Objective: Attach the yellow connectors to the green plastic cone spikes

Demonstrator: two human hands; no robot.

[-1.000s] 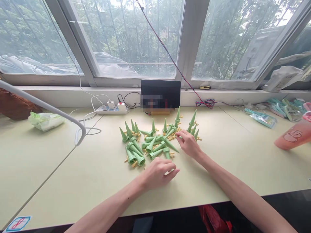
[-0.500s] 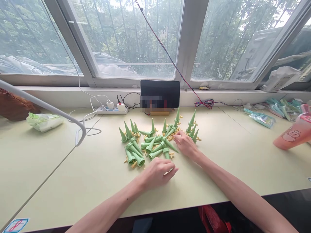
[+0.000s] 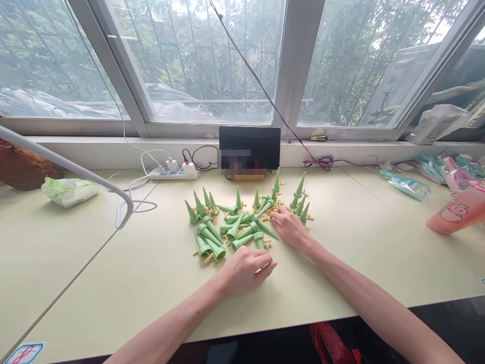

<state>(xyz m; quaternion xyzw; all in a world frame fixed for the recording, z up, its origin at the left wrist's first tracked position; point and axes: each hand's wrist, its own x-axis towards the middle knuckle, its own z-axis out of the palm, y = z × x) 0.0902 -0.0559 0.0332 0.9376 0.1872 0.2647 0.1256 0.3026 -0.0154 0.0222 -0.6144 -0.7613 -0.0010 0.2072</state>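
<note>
A pile of several green cone spikes [image 3: 235, 225] with small yellow fittings lies on the pale table [image 3: 113, 283] in front of me; some stand upright, others lie flat. My left hand [image 3: 244, 270] rests on the table just below the pile, fingers curled over something small and pale that I cannot make out. My right hand [image 3: 290, 227] lies at the pile's right side, fingers bent, fingertips among the yellow fittings [image 3: 267, 216] beside the upright cones [image 3: 299, 194].
A dark screen [image 3: 249, 147] stands at the back by the window sill, with a power strip [image 3: 173, 173] and cables to its left. A white lamp arm [image 3: 76, 172] crosses the left. A wipes pack [image 3: 68, 191] lies far left; a pink bottle [image 3: 456, 215] and packets lie far right.
My right hand has crept slightly left into the pile. My left hand has barely shifted. The pink bottle at the right edge has moved a little.
</note>
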